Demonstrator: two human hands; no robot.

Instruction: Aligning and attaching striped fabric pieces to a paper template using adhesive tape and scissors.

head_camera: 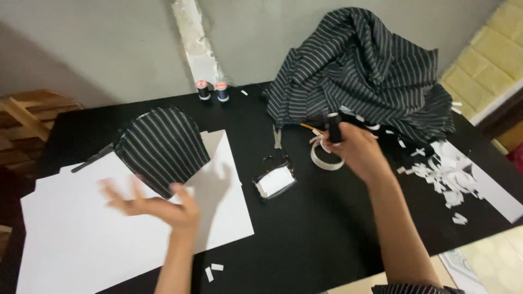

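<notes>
My right hand [357, 149] is closed around a small dark spool [334, 128], held upright above the black table [305, 228] toward its back right, just over the roll of white tape [326, 157] and in front of the heap of striped fabric [362, 68]. My left hand [158, 204] is spread wide and blurred, holding nothing, hovering over the white paper sheets [81, 239] at the front left, just short of the cut striped piece [162, 147] that lies on those sheets. To do this well I judge I should keep the spool pinched firmly by its sides so the thread cannot unwind, and lower my open palm flat onto the striped piece so it does not slide on the slick paper. The middle of the table is the best open room: between the paper's right edge and my right forearm only a small clear-fronted pouch [275, 182] and the scissors [278, 147] lie, so I would steer clear of those. The right edge is littered with white paper scraps [444, 177], easy to sweep off. Two thread spools [212, 91] stand at the back edge by the wall, well apart from both hands. The paper overhangs toward the front left corner, so I should not lean weight there.
</notes>
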